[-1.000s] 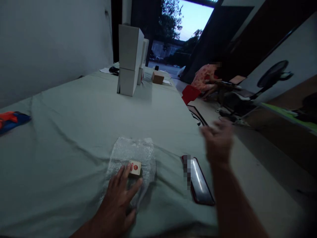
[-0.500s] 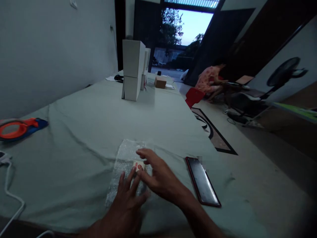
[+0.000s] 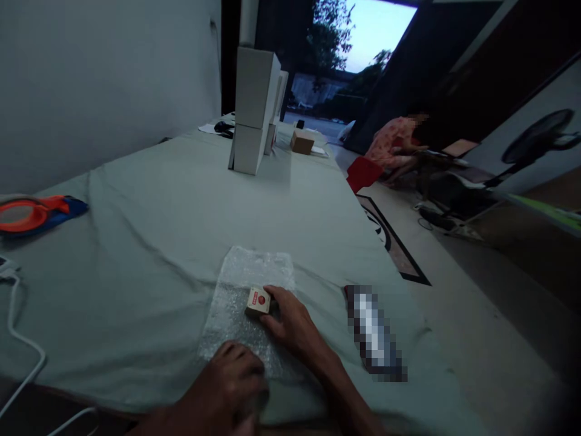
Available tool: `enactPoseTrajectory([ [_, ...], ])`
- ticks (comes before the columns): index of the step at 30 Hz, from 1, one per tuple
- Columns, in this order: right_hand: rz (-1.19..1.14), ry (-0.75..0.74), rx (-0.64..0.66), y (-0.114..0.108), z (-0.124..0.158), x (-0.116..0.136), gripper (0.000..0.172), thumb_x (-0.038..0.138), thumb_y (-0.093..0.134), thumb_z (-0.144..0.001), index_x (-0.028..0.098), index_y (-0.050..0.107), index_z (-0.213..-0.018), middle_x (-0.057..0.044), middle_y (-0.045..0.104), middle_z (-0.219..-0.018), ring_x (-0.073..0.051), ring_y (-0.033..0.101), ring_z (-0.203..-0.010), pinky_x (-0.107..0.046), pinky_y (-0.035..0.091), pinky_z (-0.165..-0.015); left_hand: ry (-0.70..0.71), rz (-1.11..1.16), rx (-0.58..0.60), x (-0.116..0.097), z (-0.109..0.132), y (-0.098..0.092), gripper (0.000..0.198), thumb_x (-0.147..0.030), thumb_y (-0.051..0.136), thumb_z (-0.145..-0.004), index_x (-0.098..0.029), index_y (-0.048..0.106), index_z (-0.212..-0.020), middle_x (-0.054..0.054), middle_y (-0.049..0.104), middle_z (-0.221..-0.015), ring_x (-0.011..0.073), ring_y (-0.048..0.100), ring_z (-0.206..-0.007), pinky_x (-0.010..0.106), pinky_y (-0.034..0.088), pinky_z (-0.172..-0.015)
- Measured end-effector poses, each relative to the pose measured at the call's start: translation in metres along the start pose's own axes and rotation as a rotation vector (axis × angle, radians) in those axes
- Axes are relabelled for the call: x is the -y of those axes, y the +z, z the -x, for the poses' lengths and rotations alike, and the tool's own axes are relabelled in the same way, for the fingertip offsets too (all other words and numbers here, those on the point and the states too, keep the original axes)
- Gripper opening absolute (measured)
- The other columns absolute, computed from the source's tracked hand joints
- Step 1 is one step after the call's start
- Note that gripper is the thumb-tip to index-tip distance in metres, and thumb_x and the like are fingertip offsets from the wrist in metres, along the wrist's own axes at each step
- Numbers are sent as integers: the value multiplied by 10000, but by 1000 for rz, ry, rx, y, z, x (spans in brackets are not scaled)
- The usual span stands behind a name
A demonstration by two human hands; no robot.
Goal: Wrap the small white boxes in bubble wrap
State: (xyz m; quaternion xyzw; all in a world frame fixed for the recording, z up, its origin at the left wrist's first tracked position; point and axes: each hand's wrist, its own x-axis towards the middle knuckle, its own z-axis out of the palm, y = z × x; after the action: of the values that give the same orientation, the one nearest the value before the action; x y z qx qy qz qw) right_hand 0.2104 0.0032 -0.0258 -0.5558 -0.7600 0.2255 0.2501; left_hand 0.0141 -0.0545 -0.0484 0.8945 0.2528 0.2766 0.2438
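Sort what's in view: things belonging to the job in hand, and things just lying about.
In the job:
small box, held by the right hand
bubble wrap, under the box

Lying about:
orange-and-blue item
white cable
white boxes
brown box
pixelated item

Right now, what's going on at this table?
A person's right hand has thumb and finger at the right side of a small box with red print on top. The box sits on a sheet of bubble wrap on the cloth-covered table. The left hand, curled and blurred, is by the near end of the wrap, apart from the box; whether it holds anything can't be told. Farther back stand tall white boxes.
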Motion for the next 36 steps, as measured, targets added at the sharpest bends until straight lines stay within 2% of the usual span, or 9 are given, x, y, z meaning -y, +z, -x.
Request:
enactPoseTrajectory([
  [3, -44, -33, -50, 7, 1, -7, 504, 173, 625, -772, 186, 519, -1265, -129, 617, -1254, -269, 586, -1144, -464, 459, -994, -215, -44, -113, 2, -8, -20, 306, -84, 525, -737, -214, 589, -1007, 53, 621, -1047, 207, 572, -962, 361, 474, -854],
  [5, -70, -43, -75, 8, 2, -8, 511, 165, 623, -769, 180, 511, -1267, -128, 616, -1252, -260, 585, -1142, -453, 457, -997, -325, -190, -189, 9, -11, -23, 309, -106, 519, -781, -190, 566, -1075, 97, 598, -1141, 250, 545, -1088, 438, 441, -973],
  [7, -89, -37, -98, 8, 4, -7, 508, 161, 625, -767, 182, 511, -1261, -119, 618, -1246, -252, 581, -1142, -442, 455, -998, -371, -317, -214, 19, -10, -21, 471, -182, 574, -777, -161, 486, -1240, 147, 529, -1299, 305, 468, -1232, 492, 396, -1045],
  [11, -124, -13, -133, 4, 6, -6, 451, 163, 624, -763, 188, 538, -1205, -99, 641, -1176, -237, 603, -1079, -417, 480, -955, -373, -403, -94, 38, -7, -16, 753, -244, 609, -752, -133, 293, -1426, 170, 462, -1410, 319, 402, -1322, 497, 354, -1101],
  [20, -133, -1, -156, 4, 13, -9, 495, 173, 604, -769, 191, 508, -1255, -117, 617, -1230, -257, 584, -1131, -445, 468, -980, -423, -395, 52, 47, -16, -41, 825, -222, 600, -646, -165, 340, -1427, 140, 438, -1457, 318, 352, -1375, 486, 322, -1129],
  [24, -126, 12, -166, 4, 14, -8, 463, 179, 605, -770, 200, 529, -1226, -105, 627, -1208, -250, 597, -1105, -437, 476, -971, -407, -408, 23, 44, -19, -44, 793, -188, 559, -647, -171, 357, -1413, 144, 433, -1456, 315, 365, -1364, 504, 316, -1120],
  [28, -106, -5, -138, 8, 15, -11, 581, 175, 601, -767, 184, 457, -1330, -137, 573, -1305, -277, 544, -1198, -482, 435, -1025, -365, -394, -77, 41, -29, -36, 773, -116, 490, -663, -173, 324, -1416, 124, 477, -1424, 282, 357, -1372, 491, 298, -1125],
  [31, -94, -25, -130, 9, 16, -13, 616, 163, 587, -773, 186, 425, -1367, -141, 554, -1330, -290, 517, -1230, -506, 413, -1044, -362, -382, -51, 43, -36, -28, 808, -106, 491, -655, -153, 289, -1436, 133, 478, -1424, 286, 348, -1377, 506, 272, -1134],
  [36, -135, -13, -151, 7, 13, -7, 512, 168, 588, -795, 206, 488, -1296, -118, 602, -1250, -268, 565, -1150, -459, 458, -998, -393, -360, -3, 51, -38, -24, 836, -117, 498, -643, -136, 268, -1447, 154, 447, -1448, 292, 357, -1374, 509, 253, -1140],
])
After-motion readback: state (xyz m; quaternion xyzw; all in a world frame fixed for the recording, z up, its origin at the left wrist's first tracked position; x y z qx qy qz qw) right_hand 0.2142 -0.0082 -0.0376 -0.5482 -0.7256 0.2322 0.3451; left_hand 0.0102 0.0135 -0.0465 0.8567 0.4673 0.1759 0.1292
